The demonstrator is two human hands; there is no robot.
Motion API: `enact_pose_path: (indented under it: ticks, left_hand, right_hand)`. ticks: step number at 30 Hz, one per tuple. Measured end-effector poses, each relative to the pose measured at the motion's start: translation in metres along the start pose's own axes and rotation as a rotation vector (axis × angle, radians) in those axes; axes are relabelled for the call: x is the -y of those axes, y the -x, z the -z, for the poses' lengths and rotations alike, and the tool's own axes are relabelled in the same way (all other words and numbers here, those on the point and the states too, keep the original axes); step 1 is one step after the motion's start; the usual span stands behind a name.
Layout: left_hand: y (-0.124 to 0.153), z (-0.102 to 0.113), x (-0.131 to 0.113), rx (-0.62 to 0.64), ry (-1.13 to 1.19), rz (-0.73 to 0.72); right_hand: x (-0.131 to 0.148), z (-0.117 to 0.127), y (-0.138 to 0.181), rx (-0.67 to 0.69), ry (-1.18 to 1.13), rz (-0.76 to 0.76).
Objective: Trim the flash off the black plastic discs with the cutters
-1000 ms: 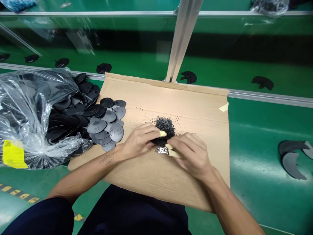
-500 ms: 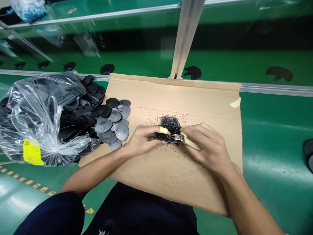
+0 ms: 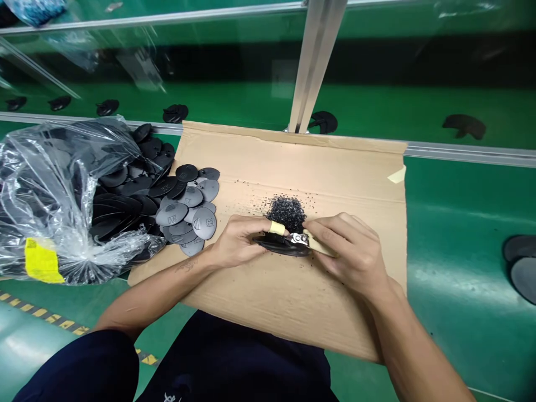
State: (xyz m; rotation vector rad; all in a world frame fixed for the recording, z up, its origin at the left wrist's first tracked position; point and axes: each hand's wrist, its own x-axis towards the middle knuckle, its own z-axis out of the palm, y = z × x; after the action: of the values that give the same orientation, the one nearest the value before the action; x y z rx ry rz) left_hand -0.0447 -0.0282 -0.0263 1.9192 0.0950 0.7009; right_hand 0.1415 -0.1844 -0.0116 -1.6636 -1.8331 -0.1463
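My left hand [image 3: 238, 241] grips a flat black oval plastic part [image 3: 280, 245], held edge-on over a sheet of cardboard [image 3: 318, 167]; one fingertip wears yellowish tape. My right hand [image 3: 350, 250] is closed round small metal cutters [image 3: 298, 239] with pale handles, whose jaws touch the part's edge. Just beyond the hands lies a small heap of black trimmings [image 3: 286, 210]. To the left, loose grey-black oval parts [image 3: 189, 205] are spread on the cardboard's left end.
A clear plastic bag [image 3: 54, 195] with a yellow label, full of black oval parts, lies at the left. A green conveyor belt [image 3: 377, 111] behind carries single black parts. An aluminium post [image 3: 314, 61] rises behind the cardboard. More dark parts [image 3: 519, 262] lie at the right edge.
The part has turned from lying flatter under my left hand to edge-on. The cutters moved up from below the part to its right edge. My view shifted a little.
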Motion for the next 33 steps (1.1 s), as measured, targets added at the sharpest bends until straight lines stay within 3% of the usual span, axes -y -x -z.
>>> enact_pose_path:
  ticks: [11,16,19,25,29,33]
  left_hand:
    - [0.002,-0.005,0.001,-0.035,0.021,-0.037]
    - [0.002,-0.004,0.0,-0.01,0.016,-0.03]
    - [0.002,-0.004,-0.001,0.018,-0.022,-0.048]
    - [0.001,-0.003,0.001,0.038,-0.139,-0.113]
    - [0.0,-0.004,0.002,0.044,-0.309,-0.144]
    - [-0.001,-0.004,0.0,-0.001,-0.316,-0.055]
  right_hand:
    - [0.007,0.001,-0.002,-0.069,0.142,0.064]
    - [0.008,0.0,0.0,-0.041,-0.012,0.002]
    - [0.006,-0.003,0.001,-0.038,-0.106,-0.032]
    - [-0.002,-0.005,0.001,0.031,0.184,-0.038]
    - [-0.004,-0.006,0.002,0.052,0.172,-0.03]
    - [-0.006,-0.008,0.002,0.07,0.096,-0.098]
